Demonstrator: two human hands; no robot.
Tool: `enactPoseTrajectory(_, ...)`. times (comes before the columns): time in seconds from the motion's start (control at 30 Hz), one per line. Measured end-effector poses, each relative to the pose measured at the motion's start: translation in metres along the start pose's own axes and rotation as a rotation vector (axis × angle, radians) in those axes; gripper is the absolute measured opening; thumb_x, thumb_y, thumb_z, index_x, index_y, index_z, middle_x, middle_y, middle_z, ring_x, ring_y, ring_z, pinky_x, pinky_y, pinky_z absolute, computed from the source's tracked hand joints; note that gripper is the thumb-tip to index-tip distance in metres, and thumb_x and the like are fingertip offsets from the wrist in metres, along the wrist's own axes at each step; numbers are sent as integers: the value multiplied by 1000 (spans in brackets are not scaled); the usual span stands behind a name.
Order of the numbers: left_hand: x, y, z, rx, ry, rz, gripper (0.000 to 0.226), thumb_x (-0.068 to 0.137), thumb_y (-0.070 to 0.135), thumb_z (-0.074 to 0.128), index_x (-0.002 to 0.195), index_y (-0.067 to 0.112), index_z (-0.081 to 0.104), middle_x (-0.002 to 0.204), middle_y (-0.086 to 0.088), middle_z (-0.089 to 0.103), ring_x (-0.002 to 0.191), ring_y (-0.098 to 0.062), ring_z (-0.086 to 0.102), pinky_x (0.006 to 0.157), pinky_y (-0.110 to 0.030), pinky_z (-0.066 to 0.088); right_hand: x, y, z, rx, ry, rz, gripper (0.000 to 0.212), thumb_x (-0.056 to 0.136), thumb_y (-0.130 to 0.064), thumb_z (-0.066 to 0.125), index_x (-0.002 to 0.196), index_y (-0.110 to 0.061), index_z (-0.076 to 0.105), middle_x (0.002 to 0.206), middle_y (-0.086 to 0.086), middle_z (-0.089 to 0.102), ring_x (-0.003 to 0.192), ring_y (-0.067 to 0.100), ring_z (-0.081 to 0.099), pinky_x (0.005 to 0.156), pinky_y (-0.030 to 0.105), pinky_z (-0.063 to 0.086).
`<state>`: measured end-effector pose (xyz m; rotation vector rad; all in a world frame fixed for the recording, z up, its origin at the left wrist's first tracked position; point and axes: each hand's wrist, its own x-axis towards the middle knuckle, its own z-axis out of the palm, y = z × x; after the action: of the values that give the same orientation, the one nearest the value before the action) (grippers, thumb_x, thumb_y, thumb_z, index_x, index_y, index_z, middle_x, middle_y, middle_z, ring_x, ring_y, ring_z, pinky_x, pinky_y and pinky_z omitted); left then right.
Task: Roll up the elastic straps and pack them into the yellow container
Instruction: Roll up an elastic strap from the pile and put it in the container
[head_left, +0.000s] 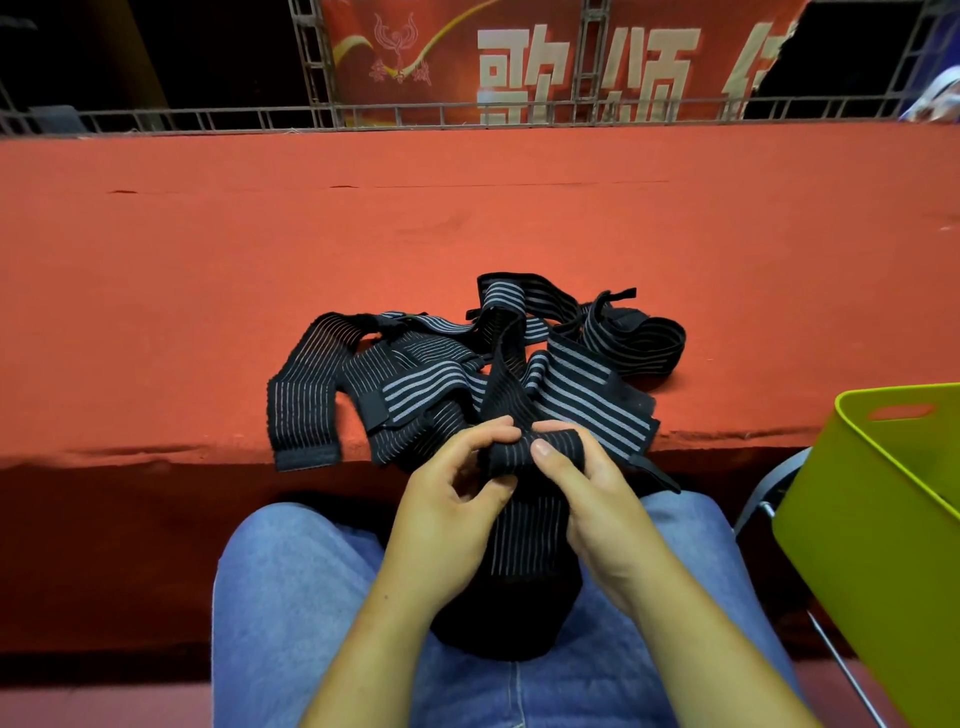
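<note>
A person's left hand (441, 506) and right hand (595, 501) pinched one strap (519, 535) end over the lap (291, 597), seemingly starting its roll, yellow container (857, 525) nearby.

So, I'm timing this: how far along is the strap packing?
Done: the container shows no rolls in its visible part. In hand: left hand and right hand grip one strap, seemingly starting its roll. Left: the tangled pile on the ledge.

A wide red carpeted platform (467, 218) filled the middle of the view, with a grey metal truss railing (395, 115) along its far edge, a red banner (457, 31) bearing 2 full pale characters behind it, and darkness on either side.
</note>
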<state>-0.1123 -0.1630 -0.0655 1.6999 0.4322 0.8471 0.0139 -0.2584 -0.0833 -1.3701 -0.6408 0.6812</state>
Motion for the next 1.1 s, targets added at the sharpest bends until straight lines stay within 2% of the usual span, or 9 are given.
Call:
enactPoseTrajectory(0.2,-2,2,-1,-175,-28,-131,42,96,-2,66,130,23,65,123,2,74,114,-6,69,95,-17,51,-2,-3,-2,69,-24,-24,47,79,-42,76,124,-33,68,126,13,73,126,35,65,115,62,43)
enactPoseTrajectory(0.3,-1,3,0,-160,31,-201,29,100,17,64,129,26,66,114,1,74,92,9,66,76,-8,49,-3,-3,-2,86,-42,-21,42,81,-28,74,122,-32,69,125,14,72,125,40,64,114,63,45)
enactPoseTrajectory(0.47,1,-3,2,-193,60,-245,27,99,25,67,126,26,67,103,-1,77,70,5,65,64,-9,47,-2,-3,-3,108,-70,-15,44,77,-14,69,118,-30,72,124,15,72,124,42,64,111,63,47)
enactPoseTrajectory(0.57,1,-3,3,-220,69,-229,30,98,13,69,127,20,67,110,-3,79,93,-4,75,77,-14,54,-2,-2,-3,107,-83,-23,47,73,-9,67,116,-29,73,123,13,74,122,38,67,110,61,49)
enactPoseTrajectory(0.7,3,-7,2,-173,54,-187,37,96,4,70,129,22,67,120,-3,76,113,-9,71,91,-20,55,-2,-4,-3,107,-77,-24,51,70,-5,66,114,-31,73,120,11,76,118,36,69,104,53,55)
enactPoseTrajectory(0.83,2,-10,0,-182,50,-169,42,97,2,68,131,26,65,124,0,75,118,-16,71,99,-29,55,-2,-5,-2,154,-47,-10,49,74,-8,69,118,-30,73,119,11,77,116,32,70,105,51,54)
enactPoseTrajectory(0.97,3,-9,-1,-186,40,-136,46,97,-2,66,134,24,63,126,5,74,120,-13,69,101,-26,54,-3,-7,-1,217,-33,44,31,97,-16,71,129,-18,68,123,14,75,122,32,69,111,54,51)
enactPoseTrajectory(1.03,3,-6,-1,-170,31,-118,48,97,-5,65,135,24,61,124,16,74,121,-5,67,98,-18,52,-6,-12,1,215,-61,81,29,104,-21,63,132,-13,66,123,11,76,118,28,72,102,47,56)
enactPoseTrajectory(1.1,2,-6,-2,-149,17,-113,50,97,-7,64,135,25,61,123,18,74,122,-3,66,101,-18,50,-8,-15,2,197,-78,110,32,104,-29,58,132,-15,66,116,8,78,102,23,75,75,37,60)
